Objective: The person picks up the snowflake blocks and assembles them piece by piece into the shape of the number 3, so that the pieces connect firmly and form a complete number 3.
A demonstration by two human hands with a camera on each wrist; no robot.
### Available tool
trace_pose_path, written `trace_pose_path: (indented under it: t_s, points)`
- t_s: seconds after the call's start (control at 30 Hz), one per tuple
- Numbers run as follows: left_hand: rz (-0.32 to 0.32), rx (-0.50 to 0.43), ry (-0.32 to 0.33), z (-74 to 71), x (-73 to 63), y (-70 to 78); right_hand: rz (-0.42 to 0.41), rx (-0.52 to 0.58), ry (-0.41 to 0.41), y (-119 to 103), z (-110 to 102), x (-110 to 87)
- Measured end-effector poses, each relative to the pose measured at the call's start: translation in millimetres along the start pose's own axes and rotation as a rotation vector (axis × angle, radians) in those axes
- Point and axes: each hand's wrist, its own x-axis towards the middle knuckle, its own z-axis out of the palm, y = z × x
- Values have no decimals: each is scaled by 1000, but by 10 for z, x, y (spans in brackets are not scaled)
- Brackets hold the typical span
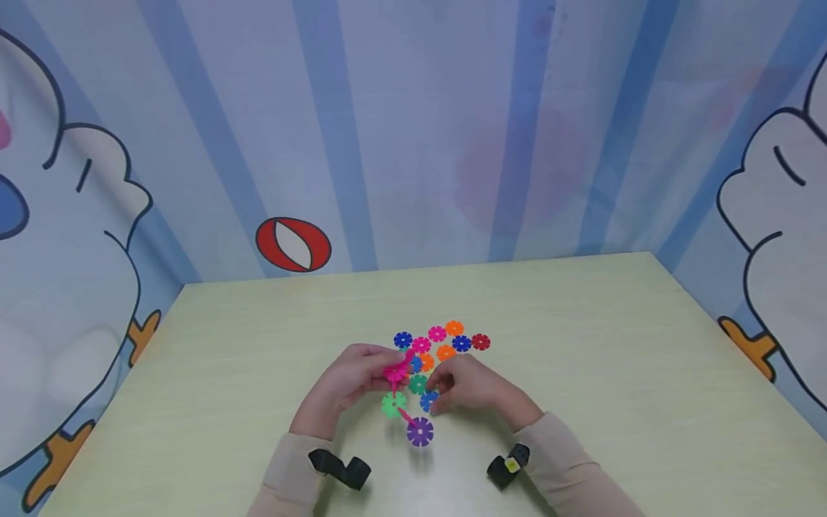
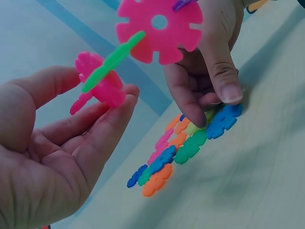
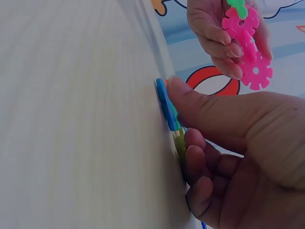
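My left hand (image 1: 362, 377) pinches a chain of interlocked notched plastic discs between thumb and fingers. Pink discs (image 1: 396, 372) are in its grip; a light green disc (image 1: 393, 404) and a purple disc (image 1: 420, 431) hang toward the front, with a pink disc edge-on between them. My right hand (image 1: 468, 384) is low at the table, its thumb tip right at a loose blue disc (image 2: 223, 121) and its fingers bent near a yellow-green disc (image 3: 179, 143). A gap shows between that thumb and the fingers.
Behind my hands, loose notched discs lie in a cluster on the pale wooden table (image 1: 581, 323), among them a green disc (image 1: 418, 384), an orange disc (image 1: 454, 328) and a dark red disc (image 1: 481, 342). A printed cloth wall (image 1: 420, 143) rises along the back and sides.
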Motion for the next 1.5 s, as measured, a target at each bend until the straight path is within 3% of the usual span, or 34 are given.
trace_pose_path:
  t_s: [0.37, 0.8, 0.93, 1.23, 1.33, 1.5]
  points:
    - [-10, -5, -16, 9, 16, -14, 14, -53, -3, -27, 10, 1]
    - [-10, -6, -30, 34, 50, -49, -39, -53, 12, -33, 6, -4]
    - [-13, 3, -27, 44, 53, -51, -9, 42, 51, 2, -37, -9]
    - [-21, 18, -48, 82, 59, -64, 55, 370, 229, 51, -164, 7]
    - [-19, 28, -51, 88, 58, -72, 51, 450, 241, 38, -184, -1]
    - [-22, 35, -62, 96, 49, -78, 28, 481, 226, 33, -191, -7]
